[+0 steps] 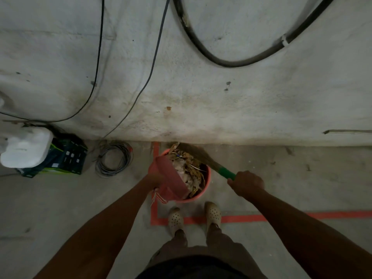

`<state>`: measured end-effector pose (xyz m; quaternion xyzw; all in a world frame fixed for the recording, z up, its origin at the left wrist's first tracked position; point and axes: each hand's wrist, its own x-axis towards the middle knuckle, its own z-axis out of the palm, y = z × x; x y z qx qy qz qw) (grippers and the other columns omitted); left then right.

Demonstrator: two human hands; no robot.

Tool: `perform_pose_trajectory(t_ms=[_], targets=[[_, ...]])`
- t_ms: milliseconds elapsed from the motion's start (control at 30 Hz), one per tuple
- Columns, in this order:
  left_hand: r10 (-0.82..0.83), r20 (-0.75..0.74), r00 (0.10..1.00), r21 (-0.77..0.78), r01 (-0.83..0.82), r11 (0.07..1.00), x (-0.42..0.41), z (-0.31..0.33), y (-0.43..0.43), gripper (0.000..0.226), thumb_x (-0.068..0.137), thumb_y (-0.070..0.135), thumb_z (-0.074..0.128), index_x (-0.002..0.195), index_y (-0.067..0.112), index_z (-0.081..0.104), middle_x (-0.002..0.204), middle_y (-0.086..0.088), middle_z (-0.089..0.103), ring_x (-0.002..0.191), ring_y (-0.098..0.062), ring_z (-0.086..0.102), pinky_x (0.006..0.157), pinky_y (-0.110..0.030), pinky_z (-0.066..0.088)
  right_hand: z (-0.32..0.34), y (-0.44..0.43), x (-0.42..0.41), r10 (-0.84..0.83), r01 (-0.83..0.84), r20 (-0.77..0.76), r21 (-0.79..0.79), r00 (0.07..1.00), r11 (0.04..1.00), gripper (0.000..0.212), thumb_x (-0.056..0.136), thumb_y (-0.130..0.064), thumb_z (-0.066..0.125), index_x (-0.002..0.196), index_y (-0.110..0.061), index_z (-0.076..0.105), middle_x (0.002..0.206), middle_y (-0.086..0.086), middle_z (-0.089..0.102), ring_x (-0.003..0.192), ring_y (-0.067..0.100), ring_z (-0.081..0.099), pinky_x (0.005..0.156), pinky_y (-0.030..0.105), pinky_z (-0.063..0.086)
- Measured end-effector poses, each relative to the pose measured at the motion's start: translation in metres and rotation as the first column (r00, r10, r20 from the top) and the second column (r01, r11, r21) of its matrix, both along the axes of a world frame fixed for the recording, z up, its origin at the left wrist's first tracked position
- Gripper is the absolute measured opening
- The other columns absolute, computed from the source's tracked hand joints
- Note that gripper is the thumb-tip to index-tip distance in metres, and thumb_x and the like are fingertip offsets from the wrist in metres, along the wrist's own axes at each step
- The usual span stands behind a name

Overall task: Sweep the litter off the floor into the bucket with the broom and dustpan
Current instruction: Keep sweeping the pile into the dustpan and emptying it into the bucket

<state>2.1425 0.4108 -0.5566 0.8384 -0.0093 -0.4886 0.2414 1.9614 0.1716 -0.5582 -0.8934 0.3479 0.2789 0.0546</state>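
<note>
A pink bucket (208, 178) stands on the floor by the wall, just ahead of my feet. My left hand (156, 178) grips a pink dustpan (171, 176) that is tilted over the bucket's left side. Litter (189, 170) of dry leaves and paper scraps lies between the pan's mouth and the bucket's inside. My right hand (246, 183) grips the green handle of a broom (226, 172). The broom's brown bristles reach across the bucket's far rim and over the litter.
A coil of grey cable (113, 160) lies on the floor left of the bucket. Further left a white foam block (26, 147) sits on a dark box (66, 158). Thin cables and a thick black hose (221, 62) run along the wall. Orange tape (322, 215) marks the floor.
</note>
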Motion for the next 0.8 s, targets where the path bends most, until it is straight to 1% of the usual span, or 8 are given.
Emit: perform_pose_trajectory(t_ms=[100, 167, 200, 233, 400, 500, 633, 800], targets=[[-0.029, -0.021, 0.999, 0.019, 0.029, 0.999, 0.005, -0.013, 0.013, 0.038, 0.1, 0.007, 0.057, 0.135, -0.008, 0.052, 0.117, -0.027, 0.066, 0.109, -0.035, 0.066, 0.088, -0.042, 0.053, 0.002, 0.011, -0.001, -0.005, 0.005, -0.005, -0.007, 1.0, 1.0, 0.046, 0.099, -0.057, 0.047, 0.105, -0.016, 0.067, 0.071, -0.004, 0.052, 0.067, 0.014, 0.058, 0.063, 0.026, 0.05], [-0.026, -0.105, 0.994, 0.052, 0.032, 0.998, 0.015, -0.041, 0.026, 0.027, 0.099, 0.011, 0.056, 0.113, -0.011, 0.063, 0.065, -0.02, 0.067, 0.056, -0.021, 0.068, 0.048, -0.029, 0.052, 0.001, 0.018, -0.004, -0.016, 0.016, -0.003, -0.013, 1.0, 1.0, 0.047, 0.099, -0.058, 0.047, 0.104, -0.016, 0.067, 0.07, -0.004, 0.052, 0.066, 0.013, 0.058, 0.061, 0.025, 0.048], [-0.03, -0.132, 0.991, 0.075, 0.041, 0.996, 0.02, -0.046, 0.029, 0.02, 0.098, 0.012, 0.056, 0.096, -0.006, 0.064, 0.045, -0.01, 0.055, 0.034, -0.012, 0.053, 0.036, -0.02, 0.039, 0.001, 0.021, -0.006, -0.03, 0.03, 0.0, -0.013, 1.0, 0.999, 0.048, 0.099, -0.059, 0.047, 0.103, -0.016, 0.067, 0.07, -0.004, 0.053, 0.065, 0.013, 0.058, 0.06, 0.025, 0.048], [-0.026, -0.136, 0.99, 0.098, 0.04, 0.994, 0.022, -0.043, 0.032, 0.018, 0.097, 0.012, 0.055, 0.086, -0.001, 0.061, 0.038, -0.004, 0.047, 0.025, -0.009, 0.041, 0.032, -0.015, 0.031, 0.0, 0.023, -0.008, -0.043, 0.043, 0.003, -0.014, 0.999, 0.999, 0.048, 0.098, -0.059, 0.047, 0.102, -0.016, 0.067, 0.07, -0.004, 0.053, 0.062, 0.012, 0.057, 0.058, 0.025, 0.047], [-0.06, -0.122, 0.991, 0.165, 0.08, 0.983, 0.029, -0.029, 0.033, 0.02, 0.099, 0.012, 0.05, 0.081, 0.004, 0.055, 0.035, -0.001, 0.043, 0.02, -0.006, 0.034, 0.028, -0.011, 0.025, 0.002, 0.027, -0.023, -0.001, 0.0, -0.012, -0.069, 1.0, 0.998, 0.046, 0.098, -0.058, 0.048, 0.104, -0.017, 0.069, 0.067, -0.006, 0.051, 0.054, 0.008, 0.048, 0.052, 0.024, 0.039], [-0.072, -0.105, 0.992, 0.204, 0.092, 0.975, 0.03, -0.024, 0.036, 0.034, 0.099, 0.012, 0.045, 0.066, 0.008, 0.045, 0.032, -0.001, 0.039, 0.019, -0.006, 0.03, 0.031, -0.007, 0.021, 0.007, 0.023, -0.032, 0.021, -0.024, -0.027, -0.104, 0.999, 0.994, 0.047, 0.098, -0.059, 0.048, 0.101, -0.018, 0.07, 0.067, -0.006, 0.053, 0.058, 0.01, 0.054, 0.052, 0.023, 0.04], [-0.061, -0.081, 0.995, 0.151, 0.073, 0.986, 0.04, -0.018, 0.034, 0.038, 0.099, 0.011, 0.049, 0.062, 0.007, 0.042, 0.031, -0.001, 0.038, 0.019, -0.006, 0.032, 0.028, -0.009, 0.021, 0.016, 0.011, -0.035, 0.037, -0.043, -0.042, -0.151, 0.998, 0.988, 0.047, 0.098, -0.06, 0.048, 0.103, -0.018, 0.069, 0.067, -0.007, 0.05, 0.06, 0.01, 0.052, 0.055, 0.024, 0.041], [-0.116, -0.03, 0.993, 0.152, 0.12, 0.981, 0.055, -0.009, 0.022, 0.032, 0.096, 0.01, 0.046, 0.065, 0.007, 0.042, 0.051, -0.008, 0.04, 0.025, -0.011, 0.033, 0.031, -0.01, 0.025, 0.026, -0.009, -0.031, 0.07, -0.084, -0.08, -0.175, 0.994, 0.981, 0.046, 0.096, -0.06, 0.051, 0.109, -0.019, 0.068, 0.07, -0.007, 0.051, 0.058, 0.008, 0.05, 0.055, 0.024, 0.04]])
